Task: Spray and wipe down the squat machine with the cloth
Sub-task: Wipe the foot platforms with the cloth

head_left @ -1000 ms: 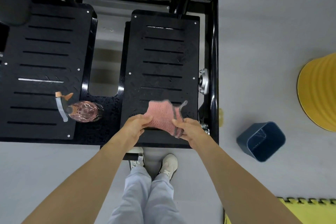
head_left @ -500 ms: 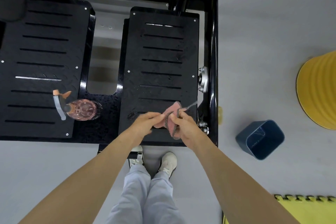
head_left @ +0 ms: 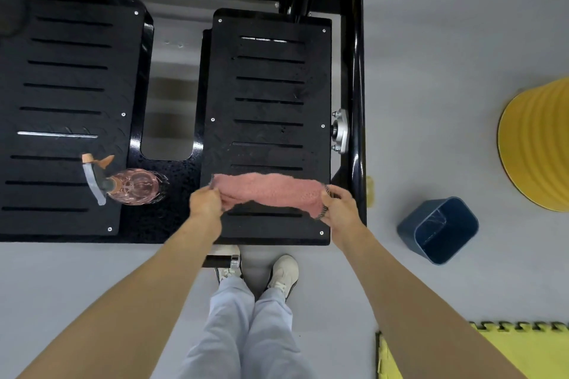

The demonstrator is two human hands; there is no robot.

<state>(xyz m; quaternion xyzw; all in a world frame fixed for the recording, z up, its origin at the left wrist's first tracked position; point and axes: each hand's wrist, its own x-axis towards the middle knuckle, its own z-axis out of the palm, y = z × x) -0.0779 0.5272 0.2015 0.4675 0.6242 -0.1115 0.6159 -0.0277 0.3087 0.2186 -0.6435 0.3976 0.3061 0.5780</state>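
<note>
**Head cam: cloth [head_left: 271, 191] over right footplate [head_left: 268, 86]**

Your left hand [head_left: 205, 201] and right hand [head_left: 337, 203] each pinch one end, cloth spread along the plate's near edge. Spray bottle [head_left: 132, 186] sits at the left footplate [head_left: 67, 86]'s near-right corner.

hands pulled apart, cloth [head_left: 271, 192] now stretched wide
</note>
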